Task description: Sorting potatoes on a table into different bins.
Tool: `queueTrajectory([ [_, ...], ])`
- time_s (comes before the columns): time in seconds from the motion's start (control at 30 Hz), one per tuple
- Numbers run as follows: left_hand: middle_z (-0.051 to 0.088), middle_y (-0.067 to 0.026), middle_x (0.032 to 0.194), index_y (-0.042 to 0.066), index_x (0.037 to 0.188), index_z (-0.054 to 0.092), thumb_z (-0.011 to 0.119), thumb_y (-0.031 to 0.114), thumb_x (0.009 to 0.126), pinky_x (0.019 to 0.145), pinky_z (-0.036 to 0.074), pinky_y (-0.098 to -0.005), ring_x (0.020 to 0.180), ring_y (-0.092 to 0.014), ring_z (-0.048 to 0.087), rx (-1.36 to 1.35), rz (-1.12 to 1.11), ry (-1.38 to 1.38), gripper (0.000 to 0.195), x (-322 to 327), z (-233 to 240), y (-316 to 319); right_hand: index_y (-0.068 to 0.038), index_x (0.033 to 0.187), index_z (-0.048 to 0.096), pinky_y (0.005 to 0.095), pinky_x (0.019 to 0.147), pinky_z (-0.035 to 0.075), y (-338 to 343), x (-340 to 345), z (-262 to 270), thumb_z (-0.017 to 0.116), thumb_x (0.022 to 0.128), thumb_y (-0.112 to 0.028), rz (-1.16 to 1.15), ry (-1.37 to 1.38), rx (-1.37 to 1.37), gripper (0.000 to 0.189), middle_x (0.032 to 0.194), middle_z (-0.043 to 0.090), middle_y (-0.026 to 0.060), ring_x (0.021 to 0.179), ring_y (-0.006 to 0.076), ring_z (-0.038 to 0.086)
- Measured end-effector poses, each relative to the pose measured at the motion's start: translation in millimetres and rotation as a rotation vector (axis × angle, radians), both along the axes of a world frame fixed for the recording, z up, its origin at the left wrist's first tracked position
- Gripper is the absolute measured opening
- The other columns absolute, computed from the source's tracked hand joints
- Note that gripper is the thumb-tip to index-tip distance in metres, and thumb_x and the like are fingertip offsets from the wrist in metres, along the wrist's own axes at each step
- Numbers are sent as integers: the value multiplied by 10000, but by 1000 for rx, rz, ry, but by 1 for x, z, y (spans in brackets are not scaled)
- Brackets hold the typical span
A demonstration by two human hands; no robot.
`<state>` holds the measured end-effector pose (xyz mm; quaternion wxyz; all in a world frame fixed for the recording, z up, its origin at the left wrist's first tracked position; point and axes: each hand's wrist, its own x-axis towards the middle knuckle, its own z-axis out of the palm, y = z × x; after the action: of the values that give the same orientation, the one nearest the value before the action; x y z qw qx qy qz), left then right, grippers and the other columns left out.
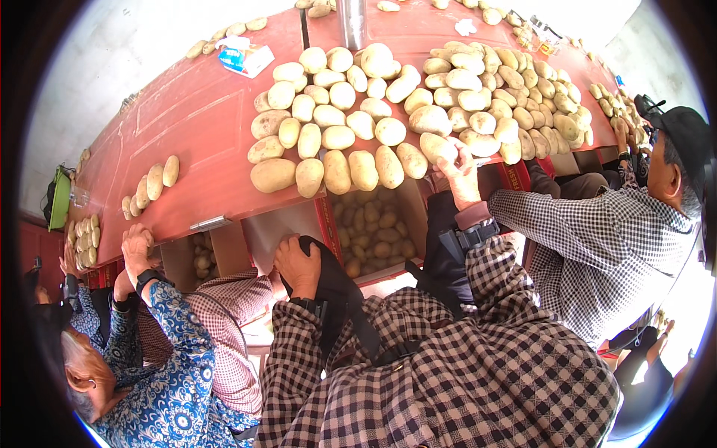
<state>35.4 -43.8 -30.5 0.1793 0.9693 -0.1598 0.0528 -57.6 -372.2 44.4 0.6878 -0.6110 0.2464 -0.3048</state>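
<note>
My right hand (462, 176) is at the front edge of the red table (196, 129), its thumb and fingers on the right end of a potato (436, 148). That potato lies against others in the front row. To its left, potatoes (338, 138) are laid out in loose rows in front of me. To the right they are piled closer together as a heap (518, 92). My left hand (299, 266) rests on my dark-trousered knee with nothing in it. Below the table edge, between my knees, stands a cardboard box holding many potatoes (375, 229).
A person in a blue patterned top (168, 381) sits at left, beside a short row of potatoes (154, 180). At right sits a person in a checked shirt (605, 241). A tissue pack (245, 57) and a metal cylinder (352, 25) stand farther back. A metal hinge (210, 223) juts from the table edge.
</note>
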Motion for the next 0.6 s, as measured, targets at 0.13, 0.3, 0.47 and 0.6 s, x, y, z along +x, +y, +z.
queueTrajectory([
  [0.13,533,-110,1101,66,1047,572,622,281,731,909,360,-434,1067,-299,470,4,9,13,386,0,2,0,-77,1244,413,214,603,490,0,0,0,618,817,-55,0,-11,4,474,1030,556,70,757,99,582],
  [0.3,533,-116,1100,60,1047,573,630,278,728,909,360,-426,1059,-304,472,-5,-1,5,390,-1,2,0,-73,1242,415,209,598,488,0,0,0,625,809,-53,25,-47,46,482,1013,568,67,749,95,586],
  [0.47,534,-117,1084,63,1041,575,636,277,722,905,362,-428,1053,-306,474,-12,12,8,389,0,1,-1,-67,1243,414,210,604,490,1,0,0,634,804,-59,38,-76,61,491,1004,572,65,750,94,586],
  [0.6,534,-116,1066,65,1037,577,640,277,717,899,366,-432,1050,-307,475,-15,2,-10,389,0,1,-1,-70,1243,418,222,622,496,2,-1,1,644,802,-81,45,-83,32,495,1012,572,67,758,99,587],
])
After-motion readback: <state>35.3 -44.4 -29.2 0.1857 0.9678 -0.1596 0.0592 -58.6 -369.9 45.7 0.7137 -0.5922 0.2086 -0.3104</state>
